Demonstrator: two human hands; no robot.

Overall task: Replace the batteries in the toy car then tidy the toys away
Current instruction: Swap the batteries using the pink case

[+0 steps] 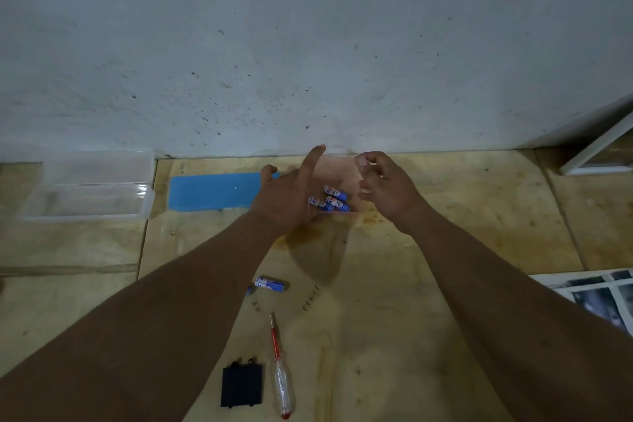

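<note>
Left hand (pixel 287 202) clamps the clear battery case (pixel 339 188) steady; right hand (pixel 387 188) fingers, pinched on its edge, should open it slowly to avoid spilling batteries (pixel 330 199).

**Batteries, cover, screwdriver**

Blue-and-white batteries (pixel 331 199) clustered in a clear box (pixel 339 175) held off the floor. One loose battery (pixel 270 284) lies flat below. Black battery cover (pixel 241 384) flat, just beside red-shafted, clear-handled screwdriver (pixel 280 367).

Dim light; speckled grey wall (pixel 308 44) meets tan floor (pixel 394 336).
</note>
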